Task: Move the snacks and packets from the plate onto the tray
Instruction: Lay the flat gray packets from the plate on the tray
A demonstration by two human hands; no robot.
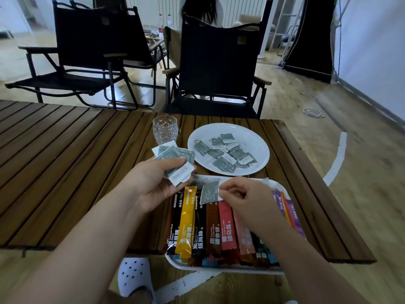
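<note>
1. The packets [223, 153] are judged light, thin, floppy and slippery; an edge pinch is advised.
2. Many are seen heaped on the plate [260, 137], beyond the tray [219, 268].
3. A stack [175, 159] is clamped between the thumb and curled fingers of the left hand [153, 185].
4. One packet [210, 191] is pinched at its edge by the right hand [247, 198], above the sticks [225, 227] lying in the tray.

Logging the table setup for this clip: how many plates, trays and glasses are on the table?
plate: 1
tray: 1
glass: 1
Total: 3
The grey packets overlap too much to count.
</note>
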